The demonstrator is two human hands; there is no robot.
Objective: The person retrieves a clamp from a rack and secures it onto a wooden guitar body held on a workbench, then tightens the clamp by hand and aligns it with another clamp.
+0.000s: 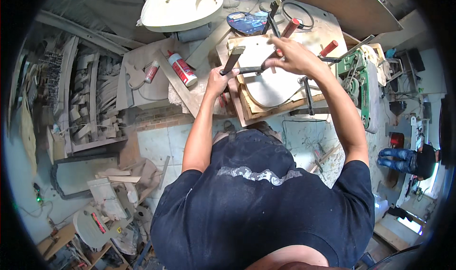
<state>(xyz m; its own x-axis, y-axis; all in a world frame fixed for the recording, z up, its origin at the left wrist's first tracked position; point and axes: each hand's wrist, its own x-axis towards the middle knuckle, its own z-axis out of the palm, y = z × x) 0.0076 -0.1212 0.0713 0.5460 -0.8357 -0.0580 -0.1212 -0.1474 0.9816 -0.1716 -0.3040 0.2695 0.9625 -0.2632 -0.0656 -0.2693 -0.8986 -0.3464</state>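
Note:
A pale guitar-shaped wooden body (pixel 273 90) lies flat on a wooden board (pixel 251 112) on the bench, with several clamps around it. My left hand (pixel 219 83) is closed on the left end of a bar clamp (pixel 249 71), whose dark bar runs across the body's near-left part. Over the body, my right hand (pixel 297 56) curls its fingers and thumb at that clamp's right end; a bit of red shows between them. Just beyond this hand rises a red clamp handle (pixel 290 27). Another red handle (pixel 328 48) stands to its right. A black clamp (pixel 308 96) grips the near-right edge.
A glue bottle (pixel 182 69) and a smaller tube (pixel 152 72) lie on the left. Another cut-out guitar body (pixel 183 6) rests at the back. A green machine (pixel 363 87) stands on the right. Wood scraps (pixel 116 189) pile up at lower left. Another person (pixel 413 161) is far right.

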